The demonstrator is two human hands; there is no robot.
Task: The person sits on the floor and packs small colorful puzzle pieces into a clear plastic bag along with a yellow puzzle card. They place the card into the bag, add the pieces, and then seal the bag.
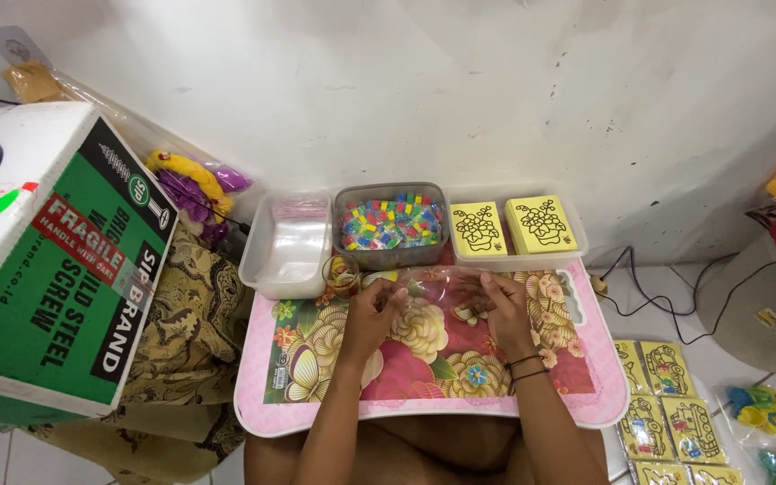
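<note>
Both my hands hold a clear plastic bag (437, 286) above a pink flower-patterned lap table (424, 409). My left hand (372, 310) pinches the bag's left end and my right hand (498, 305) grips its right end. A small round cup (341, 275) stands just left of my left hand. Behind the bag sit three clear tubs: one with clear plastic bags (287, 241), one with several small multicoloured pieces (392, 223), and one with two stacks of yellow picture cards (515, 226).
A green and white cardboard box (56, 260) stands at the left on patterned cloth (186, 332). More yellow cards (671, 395) and bagged toys (770, 409) lie on the floor at right. Black cables (666, 301) trail by the white wall.
</note>
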